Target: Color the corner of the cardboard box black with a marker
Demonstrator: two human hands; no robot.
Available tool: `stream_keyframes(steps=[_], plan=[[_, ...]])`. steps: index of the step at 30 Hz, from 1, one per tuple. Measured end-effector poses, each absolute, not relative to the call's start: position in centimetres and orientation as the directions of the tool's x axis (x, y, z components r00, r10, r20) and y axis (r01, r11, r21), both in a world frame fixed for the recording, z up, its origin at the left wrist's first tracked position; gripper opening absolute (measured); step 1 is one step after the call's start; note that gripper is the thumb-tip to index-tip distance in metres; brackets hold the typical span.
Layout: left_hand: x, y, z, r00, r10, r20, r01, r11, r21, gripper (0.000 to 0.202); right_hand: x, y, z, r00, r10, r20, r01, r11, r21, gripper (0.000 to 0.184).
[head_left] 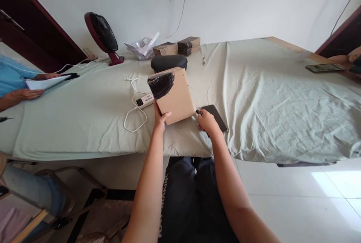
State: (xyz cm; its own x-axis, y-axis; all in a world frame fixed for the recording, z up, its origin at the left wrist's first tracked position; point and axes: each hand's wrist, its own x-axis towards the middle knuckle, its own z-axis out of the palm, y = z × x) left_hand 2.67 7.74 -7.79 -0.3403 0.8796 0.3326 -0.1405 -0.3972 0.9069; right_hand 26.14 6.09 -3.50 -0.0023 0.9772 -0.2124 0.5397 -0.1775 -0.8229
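Observation:
My left hand point(160, 119) grips the lower left corner of a tan cardboard box point(172, 96) that stands tilted on the cloth-covered table point(267, 96). A black scribbled patch covers the box's upper left corner. My right hand point(207, 122) is closed around a small dark marker point(199, 112), its tip near the box's lower right edge. A black phone point(216, 117) lies flat just right of my right hand, partly hidden by it.
A white power strip point(144, 100) with its cord lies left of the box. Behind are a black cushion point(168, 62), two more cardboard boxes point(177, 47), a red fan point(102, 36) and crumpled plastic. Another person's arms hold paper point(45, 82) at far left. A phone point(324, 68) lies far right.

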Motion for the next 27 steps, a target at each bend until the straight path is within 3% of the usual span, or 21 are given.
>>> stream_keyframes(steps=[4, 10, 19, 22, 25, 27], plan=[[2.6, 7.9, -8.0, -0.335, 0.884, 0.326, -0.161, -0.395, 0.904, 0.114, 27.3, 5.6, -3.2, -0.013, 0.965, -0.263, 0.506, -0.221, -0.834, 0.064], [2.8, 7.9, -8.1, -0.298, 0.887, 0.353, -0.202, -0.42, 0.885, 0.11, 29.1, 3.8, -1.2, -0.175, 0.942, -0.285, 0.415, -0.192, -0.889, 0.085], [2.9, 7.7, -8.1, -0.282, 0.885, 0.371, -0.2, -0.433, 0.879, 0.109, 31.8, 2.3, 0.8, -0.262, 0.886, -0.382, 0.342, -0.285, -0.895, 0.088], [2.8, 7.8, -8.3, -0.263, 0.883, 0.388, -0.189, -0.442, 0.877, 0.112, 31.8, 2.9, 0.2, -0.288, 0.924, -0.251, 0.152, -0.214, -0.965, 0.07], [2.7, 8.0, -8.6, -0.244, 0.888, 0.389, -0.181, -0.436, 0.882, 0.117, 31.2, 3.2, 0.8, -0.217, 0.975, 0.035, -0.142, 0.004, -0.99, 0.042], [2.7, 8.0, -8.8, -0.237, 0.894, 0.379, -0.184, -0.425, 0.887, 0.121, 30.5, 3.1, 1.9, -0.207, 0.962, 0.177, -0.284, 0.114, -0.952, 0.053]])
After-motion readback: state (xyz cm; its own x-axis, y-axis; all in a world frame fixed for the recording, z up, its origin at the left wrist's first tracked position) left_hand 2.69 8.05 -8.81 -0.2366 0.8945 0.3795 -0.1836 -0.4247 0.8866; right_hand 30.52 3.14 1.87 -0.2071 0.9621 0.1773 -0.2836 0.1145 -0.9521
